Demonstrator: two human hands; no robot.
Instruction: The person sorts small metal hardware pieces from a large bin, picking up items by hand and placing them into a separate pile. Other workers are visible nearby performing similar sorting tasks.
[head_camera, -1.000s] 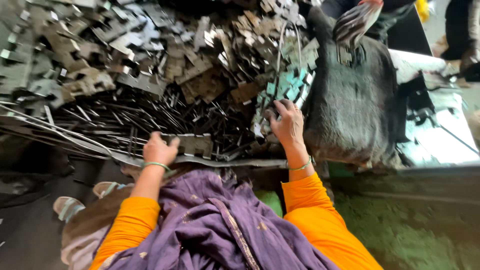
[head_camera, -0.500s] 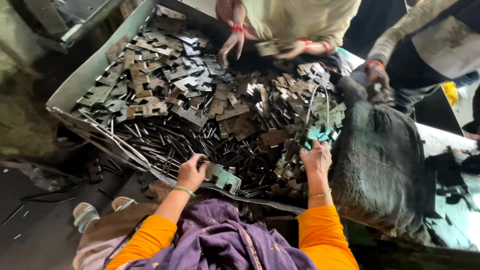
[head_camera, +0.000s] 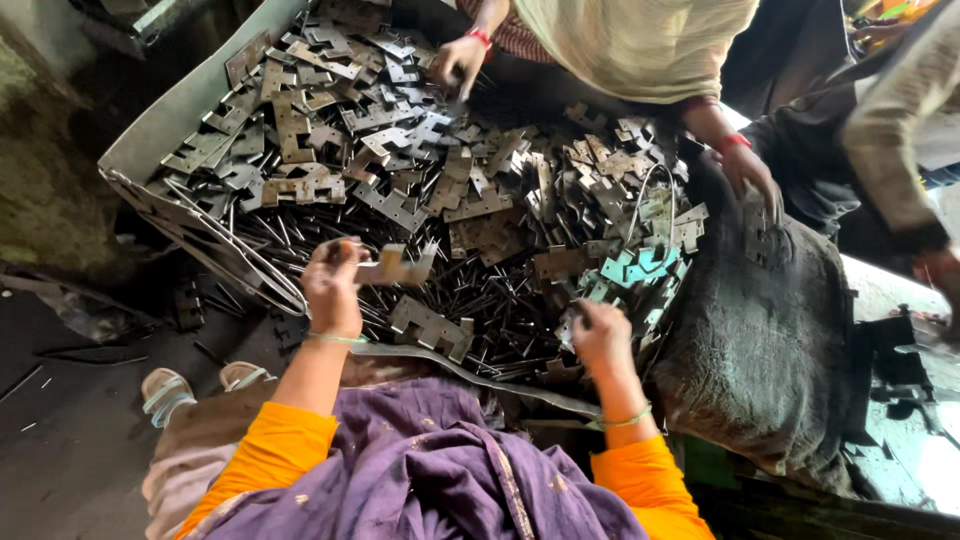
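— What carries the biggest risk here?

— The metal tray (head_camera: 165, 125) itself. It is heaped with stamped metal plates (head_camera: 400, 150) up to its rim, and its near edge, bent and ragged with loose wire rods (head_camera: 250, 265) poking past it, sits right over the person's sandalled feet (head_camera: 165, 390). I judge that a shove on the heap could send plates sliding over that near edge onto bare toes.

— And the sack to the right?

— The dark sack (head_camera: 760, 350) leans against the tray's right edge. Plates lie on top of it, and a co-worker's hand (head_camera: 750, 180) rests there. Those could slip off if it sags.

— What about the hands?

— The left hand (head_camera: 333, 280) is raised near the near-left part of the tray, fingers pinched on one notched plate (head_camera: 400, 265) held flat over the rods. Bare skin on cut edges: a slip of that pinch could slice a fingertip, or drop the plate back in the pile.

— The right one?

— The right hand (head_camera: 600, 335) is pressed down into the pile by the near-right edge, beside some greenish plates (head_camera: 640, 265). Its fingers are buried, so I cannot tell whether they close on anything. Digging blind among thin nails (head_camera: 500, 310) invites a puncture.

— Anything else?

— Another co-worker's hand (head_camera: 458, 62) reaches in at the far edge; stirring from both sides could shift pieces onto fingers.
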